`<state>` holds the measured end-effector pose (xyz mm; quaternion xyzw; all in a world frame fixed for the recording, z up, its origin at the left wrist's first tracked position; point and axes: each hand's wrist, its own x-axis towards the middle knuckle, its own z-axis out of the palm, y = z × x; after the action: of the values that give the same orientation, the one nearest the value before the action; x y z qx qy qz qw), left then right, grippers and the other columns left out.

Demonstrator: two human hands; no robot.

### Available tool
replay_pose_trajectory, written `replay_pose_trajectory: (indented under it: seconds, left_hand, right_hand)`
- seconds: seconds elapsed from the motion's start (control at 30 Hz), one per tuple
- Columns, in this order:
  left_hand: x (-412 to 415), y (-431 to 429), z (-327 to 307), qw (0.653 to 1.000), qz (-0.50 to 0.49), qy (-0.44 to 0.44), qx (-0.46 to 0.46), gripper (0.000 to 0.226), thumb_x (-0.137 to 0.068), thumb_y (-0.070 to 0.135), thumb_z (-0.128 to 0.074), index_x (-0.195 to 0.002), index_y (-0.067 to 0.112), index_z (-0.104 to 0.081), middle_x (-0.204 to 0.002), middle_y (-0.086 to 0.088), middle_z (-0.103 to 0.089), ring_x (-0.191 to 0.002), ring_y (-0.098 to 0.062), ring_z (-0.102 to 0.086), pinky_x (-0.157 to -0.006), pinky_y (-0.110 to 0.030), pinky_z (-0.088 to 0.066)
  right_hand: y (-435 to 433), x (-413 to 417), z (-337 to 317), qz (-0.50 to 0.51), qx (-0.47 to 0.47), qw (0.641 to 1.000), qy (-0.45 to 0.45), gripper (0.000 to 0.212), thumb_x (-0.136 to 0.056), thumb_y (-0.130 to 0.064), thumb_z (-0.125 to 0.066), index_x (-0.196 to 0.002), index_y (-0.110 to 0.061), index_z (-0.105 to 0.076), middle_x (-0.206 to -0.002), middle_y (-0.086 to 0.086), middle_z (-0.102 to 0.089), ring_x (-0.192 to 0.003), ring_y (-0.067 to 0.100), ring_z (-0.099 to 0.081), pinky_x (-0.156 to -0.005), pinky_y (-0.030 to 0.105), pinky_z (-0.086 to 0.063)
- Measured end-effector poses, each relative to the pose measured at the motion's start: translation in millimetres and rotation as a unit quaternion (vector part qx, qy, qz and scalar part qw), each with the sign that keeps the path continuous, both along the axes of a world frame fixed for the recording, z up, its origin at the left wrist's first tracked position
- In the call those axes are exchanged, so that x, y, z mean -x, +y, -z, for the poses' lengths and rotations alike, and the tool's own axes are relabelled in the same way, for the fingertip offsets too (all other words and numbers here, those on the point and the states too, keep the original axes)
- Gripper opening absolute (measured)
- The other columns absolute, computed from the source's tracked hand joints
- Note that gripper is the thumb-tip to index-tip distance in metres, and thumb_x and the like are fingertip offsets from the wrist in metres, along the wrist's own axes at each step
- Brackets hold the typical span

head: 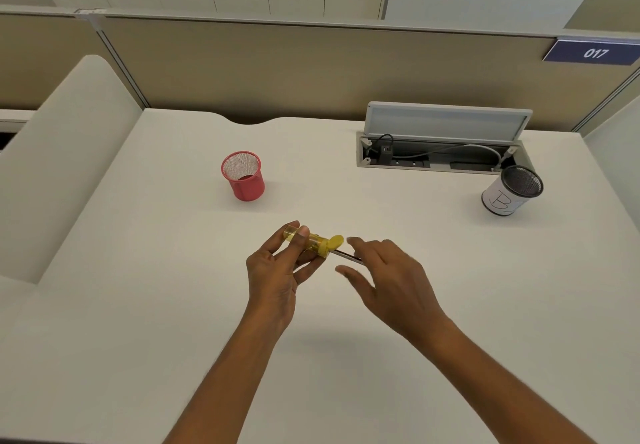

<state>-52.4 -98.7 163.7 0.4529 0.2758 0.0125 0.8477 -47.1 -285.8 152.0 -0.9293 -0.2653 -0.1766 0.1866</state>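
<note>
Since the left hand (273,270) pinches the yellow tube (313,242) and I cannot tell whether the right hand (391,277), fingers spread, grips the thin stick (344,254), it may slip out.

The desk (138,305) bears a red mesh cup (243,176) beyond the left grip (277,270). A paper-wrapped cup (502,197) stands far to its right.

Occlusion and blur log
The right hand (394,280) is motion-blurred and covers the far end of the thin dark rod (343,254); grip cannot be told. Thumb of the left hand (273,270) hides part of the yellow translucent plastic tube (314,241). Both forearms (225,391) are cut at the bottom edge.
</note>
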Motion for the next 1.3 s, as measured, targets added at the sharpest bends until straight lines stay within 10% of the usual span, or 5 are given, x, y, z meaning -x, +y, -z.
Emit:
replay_pose_trajectory:
  seconds: [0.23,0.5,0.87,1.17,1.3]
  left_hand:
    - [-1,3,0,1.000,0.006,0.002,0.003,0.025,-0.090,0.012,-0.077,-0.113,0.003,-0.073,-0.100,-0.024,-0.077,-0.093,-0.039,-0.078,-0.079,-0.041,-0.064]
    - [0,4,0,1.000,0.022,-0.014,-0.013,0.032,-0.091,0.011,-0.076,-0.121,0.003,-0.069,-0.098,-0.023,-0.078,-0.092,-0.037,-0.079,-0.081,-0.042,-0.065]
    - [-1,3,-1,1.000,0.005,0.005,0.004,0.026,-0.091,0.011,-0.076,-0.116,0.003,-0.072,-0.098,-0.023,-0.078,-0.094,-0.038,-0.079,-0.082,-0.044,-0.065]
    - [0,4,-1,1.000,0.024,-0.014,-0.015,0.042,-0.082,0.018,-0.079,-0.120,0.004,-0.070,-0.099,-0.023,-0.078,-0.091,-0.036,-0.079,-0.077,-0.039,-0.065]
    - [-3,5,-1,1.000,0.013,-0.015,-0.012,0.037,-0.087,0.015,-0.078,-0.121,0.003,-0.070,-0.099,-0.023,-0.078,-0.094,-0.038,-0.078,-0.082,-0.043,-0.065]
  right_hand:
    - [-5,0,8,-0.001,0.057,0.987,-0.147,0.018,-0.100,-0.023,-0.065,-0.097,-0.009,-0.076,-0.061,0.001,-0.051,-0.051,0.022,-0.040,-0.048,0.033,-0.029]
    - [7,-6,-31,0.122,-0.344,0.778,0.511,0.039,-0.099,-0.040,-0.062,-0.074,-0.015,-0.078,-0.057,0.006,-0.031,-0.053,0.018,-0.026,-0.051,0.027,-0.025]
    - [-6,-4,3,-0.021,0.052,0.995,-0.078,0.025,-0.105,-0.027,-0.057,-0.095,-0.009,-0.071,-0.066,0.001,-0.049,-0.053,0.023,-0.044,-0.037,0.035,-0.038]
    - [9,-5,-31,0.106,-0.319,0.817,0.468,0.041,-0.099,-0.039,-0.062,-0.070,-0.015,-0.077,-0.051,-0.001,-0.031,-0.048,0.014,-0.027,-0.051,0.024,-0.026]
    - [7,-3,-23,0.054,-0.233,0.924,0.299,0.025,-0.098,-0.044,-0.063,-0.089,-0.024,-0.076,-0.053,-0.011,-0.047,-0.051,0.010,-0.041,-0.053,0.025,-0.035]
